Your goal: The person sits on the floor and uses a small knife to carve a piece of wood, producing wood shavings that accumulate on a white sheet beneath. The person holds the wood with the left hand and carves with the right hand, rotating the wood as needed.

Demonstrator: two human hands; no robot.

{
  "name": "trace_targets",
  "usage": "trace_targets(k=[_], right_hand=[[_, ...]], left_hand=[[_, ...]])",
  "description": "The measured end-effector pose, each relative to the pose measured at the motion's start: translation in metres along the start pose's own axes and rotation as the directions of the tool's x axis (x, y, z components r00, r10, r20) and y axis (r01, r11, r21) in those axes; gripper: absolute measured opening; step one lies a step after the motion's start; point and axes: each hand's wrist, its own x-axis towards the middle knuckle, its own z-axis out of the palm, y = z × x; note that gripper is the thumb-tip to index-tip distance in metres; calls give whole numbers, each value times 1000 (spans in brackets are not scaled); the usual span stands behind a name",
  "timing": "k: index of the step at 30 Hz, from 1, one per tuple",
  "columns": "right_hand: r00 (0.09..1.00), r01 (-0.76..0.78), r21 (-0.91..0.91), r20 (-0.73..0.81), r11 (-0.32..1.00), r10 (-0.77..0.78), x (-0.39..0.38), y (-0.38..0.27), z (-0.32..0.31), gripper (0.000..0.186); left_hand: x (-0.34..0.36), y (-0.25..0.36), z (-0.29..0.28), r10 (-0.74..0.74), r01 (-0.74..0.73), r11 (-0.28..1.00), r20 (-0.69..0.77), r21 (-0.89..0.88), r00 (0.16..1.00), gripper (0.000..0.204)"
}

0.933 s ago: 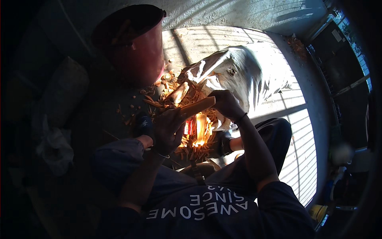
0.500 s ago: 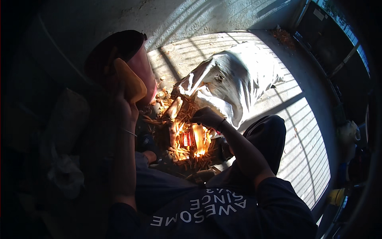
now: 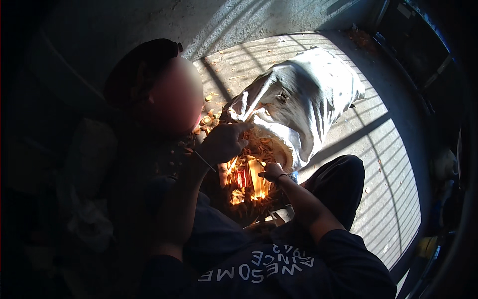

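Note:
My left hand (image 3: 222,143) is over the pile of shavings, its index finger stretched toward the sack's mouth and its other fingers bent. No held thing shows in it. My right hand (image 3: 272,171) is closed beside a pale, upright wood piece (image 3: 258,178); a small dark end shows at its fingertips, too small to name. A small red item (image 3: 242,178) is left of that piece, brightly lit. Thin brown shavings (image 3: 261,144) lie around both hands. A large white sack (image 3: 318,84) lies just beyond them.
A dark red bucket (image 3: 177,94) stands at the far left, partly blurred. Round pale scraps (image 3: 206,121) lie beside it. A rough wall (image 3: 219,30) rises behind. Barred shadows cross the sunlit floor (image 3: 383,199). My bent knee (image 3: 343,174) is at the right.
My left hand has moved right, from the bucket to the shavings, and the tan wedge-shaped piece it held is out of sight. My right hand has come down beside the pale wood piece.

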Motion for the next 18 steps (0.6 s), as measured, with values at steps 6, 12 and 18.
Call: trace_targets(k=[6, 12, 18], right_hand=[[928, -369, 71, 72, 927, 365, 32, -52, 88, 119], [709, -662, 222, -126, 716, 694, 35, -41, 133, 106], [802, -586, 98, -73, 805, 593, 46, -15, 116, 104]], left_hand=[[6, -23, 2, 84, -58, 941, -63, 332, 995, 52], [-8, -47, -44, -187, 163, 932, 42, 323, 982, 57], [0, -60, -67, -41, 89, 941, -154, 326, 987, 44]])
